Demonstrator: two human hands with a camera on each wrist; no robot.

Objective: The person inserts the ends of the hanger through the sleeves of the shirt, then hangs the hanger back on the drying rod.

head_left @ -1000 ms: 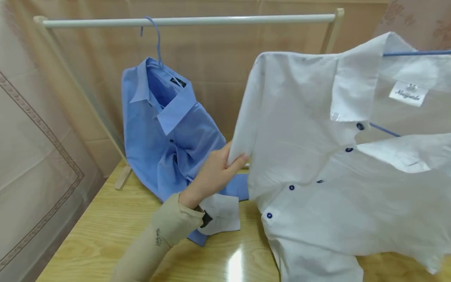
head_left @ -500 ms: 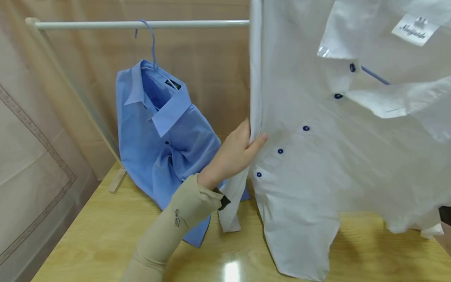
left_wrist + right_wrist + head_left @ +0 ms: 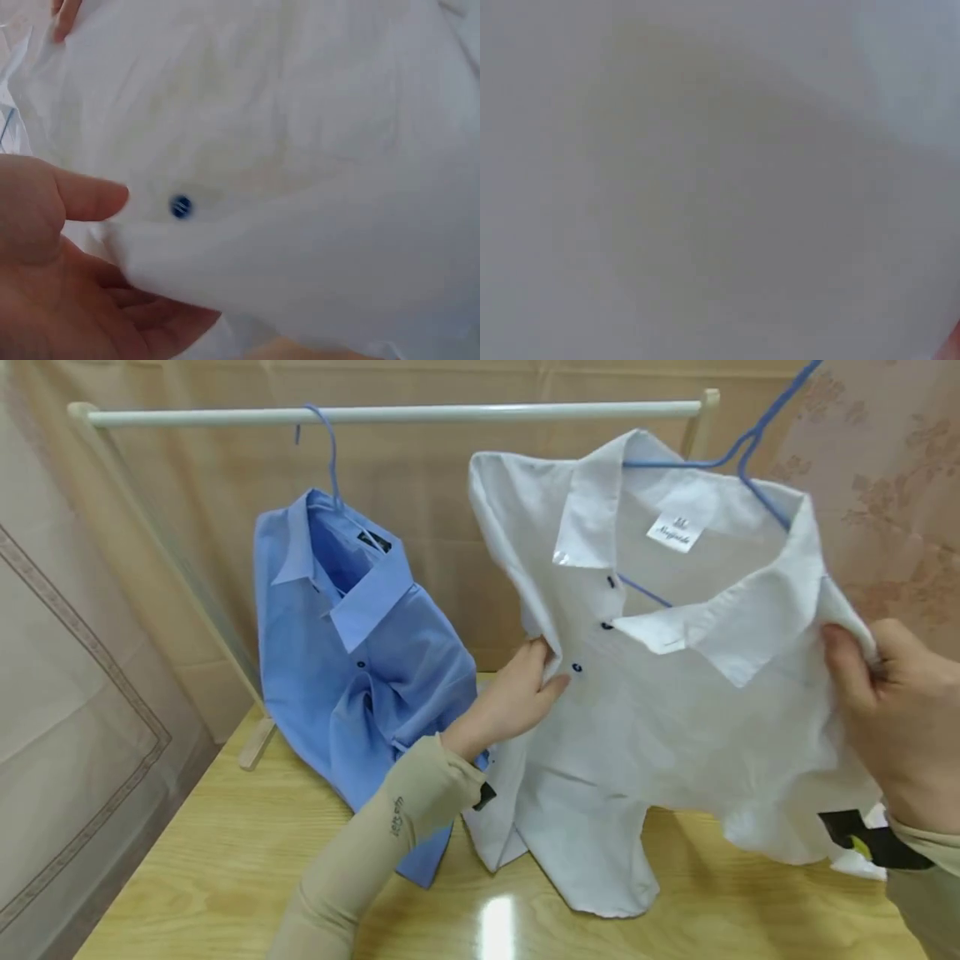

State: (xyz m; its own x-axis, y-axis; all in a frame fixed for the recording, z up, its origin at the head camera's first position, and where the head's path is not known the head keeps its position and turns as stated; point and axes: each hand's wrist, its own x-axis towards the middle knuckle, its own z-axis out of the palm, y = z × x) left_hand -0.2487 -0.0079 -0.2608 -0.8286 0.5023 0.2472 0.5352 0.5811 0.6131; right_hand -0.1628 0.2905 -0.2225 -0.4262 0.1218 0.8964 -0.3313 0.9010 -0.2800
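A white button-up shirt (image 3: 675,735) with dark blue buttons is spread out above the table on a blue hanger (image 3: 753,431), whose hook runs out of the top of the head view. My left hand (image 3: 517,693) holds the shirt's side below the shoulder, thumb in front and fingers behind the cloth. In the left wrist view, a blue button (image 3: 181,206) shows just beyond that thumb. On the opposite side, my right hand (image 3: 911,718) grips the shirt near its shoulder, thumb in front. Blurred white cloth (image 3: 720,187) fills the right wrist view.
A clothes rack with a white rail (image 3: 450,415) stands at the back of the wooden table (image 3: 225,868). From it hangs a light blue shirt (image 3: 300,618) on a blue hanger (image 3: 332,456), beside my left forearm. A beige curtain (image 3: 465,543) lies behind.
The white shirt first rose in view, then dropped leftward and looks smaller, showing its whole collar and hanger. My right hand has come into view. The left hand shifted right, still holding the cloth.
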